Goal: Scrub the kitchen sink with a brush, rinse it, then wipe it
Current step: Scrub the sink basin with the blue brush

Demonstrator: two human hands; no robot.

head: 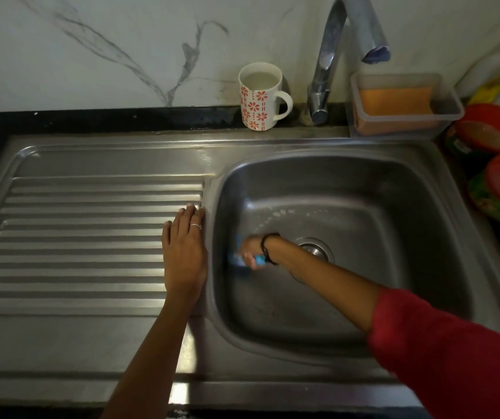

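Note:
The steel sink basin (378, 189) fills the right half of the view, with its drain (313, 247) near the middle. My right hand (253, 249) is down inside the basin by its left wall and grips a blue brush (238, 258), which is blurred. My left hand (186, 249) rests flat, fingers straight, on the ribbed drainboard (76, 225) right at the basin's left rim. A few white foam flecks lie on the basin floor (285, 212). No water runs from the tap (342, 49).
A flowered mug (259, 96) full of liquid stands behind the sink, left of the tap. A clear tub with an orange sponge (397, 104) sits at the back right. Two red-lidded containers (496, 158) stand on the dark counter at the right edge.

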